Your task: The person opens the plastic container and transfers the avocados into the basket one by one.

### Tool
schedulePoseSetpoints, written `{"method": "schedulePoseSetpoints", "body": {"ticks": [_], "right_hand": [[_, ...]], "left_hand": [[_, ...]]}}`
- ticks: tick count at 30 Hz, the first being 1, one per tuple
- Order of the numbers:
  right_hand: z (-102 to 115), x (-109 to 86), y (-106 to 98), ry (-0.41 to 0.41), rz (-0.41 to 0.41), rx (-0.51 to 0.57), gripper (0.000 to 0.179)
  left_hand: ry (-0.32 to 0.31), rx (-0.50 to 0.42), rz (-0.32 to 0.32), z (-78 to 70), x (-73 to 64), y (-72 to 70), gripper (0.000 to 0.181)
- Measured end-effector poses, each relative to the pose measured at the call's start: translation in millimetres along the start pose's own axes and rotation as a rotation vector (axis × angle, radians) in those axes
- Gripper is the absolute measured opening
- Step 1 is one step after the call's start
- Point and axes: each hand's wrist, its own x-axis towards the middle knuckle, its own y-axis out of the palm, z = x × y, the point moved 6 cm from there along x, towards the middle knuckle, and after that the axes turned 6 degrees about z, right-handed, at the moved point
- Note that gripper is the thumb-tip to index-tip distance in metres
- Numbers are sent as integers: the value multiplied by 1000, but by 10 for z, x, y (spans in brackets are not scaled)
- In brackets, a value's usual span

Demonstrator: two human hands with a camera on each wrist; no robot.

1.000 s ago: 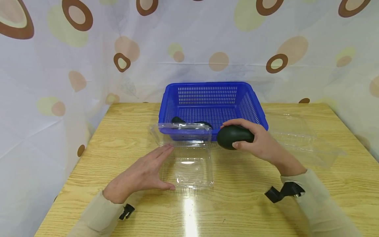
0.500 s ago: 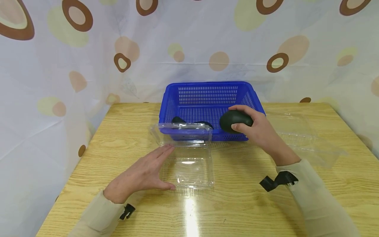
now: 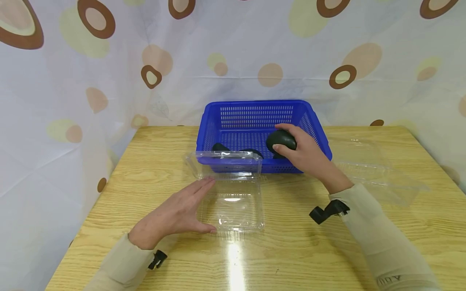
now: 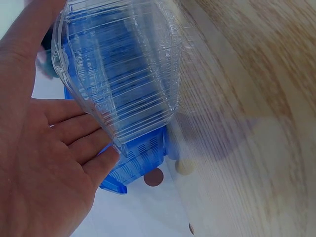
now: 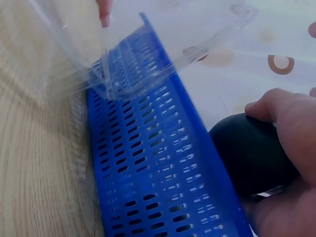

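Observation:
My right hand (image 3: 303,151) grips a smooth, dark green avocado (image 3: 280,141), thumb on the near side and fingers over the top. It is at the front right of the blue basket (image 3: 255,103), inside its rim. Two more dark green pieces, one of them a rounded avocado (image 3: 252,152), show low inside the basket, partly hidden by its front wall. A clear plastic clamshell container (image 3: 233,206) stands in front with its lid (image 3: 229,163) raised toward the basket. Along its left side lies my left hand (image 3: 178,212), fingers extended and thumb spread, touching the container's edge in the left wrist view.
More clear plastic containers (image 3: 371,169) lie to the right of the basket, their edges hard to make out. All of this stands on a wood-grain table (image 3: 291,258). A patterned cloth (image 3: 240,48) hangs behind it and at the left.
My right hand has carried the avocado from in front of the basket, back and slightly left, to inside its rim. My left hand and the clamshell container stay put.

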Motion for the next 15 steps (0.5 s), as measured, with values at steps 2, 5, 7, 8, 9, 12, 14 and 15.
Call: {"method": "schedulePoseSetpoints", "body": {"ticks": [2,5,7,8,9,12,14,15], "right_hand": [[-16,47,31,-23,-5,-41,51],[-14,94,64,-31,-8,-98,46],[7,121,81,-26,0,-127,44],[18,136,89,-24,7,-139,43],[28,154,99,-23,15,-150,43],[37,205,126,-17,42,-169,43],[28,237,141,-7,57,-173,43],[25,252,149,-3,65,-176,43]], "left_hand": [[4,3,-3,-1,3,-1,122],[11,7,-8,-4,6,-6,121],[9,7,-5,-2,9,-5,121],[8,7,-5,1,9,-5,121],[7,7,-4,3,8,-3,121],[5,10,-4,3,5,-1,121],[9,16,-9,1,2,-2,122],[11,18,-11,0,1,-2,122]]}}
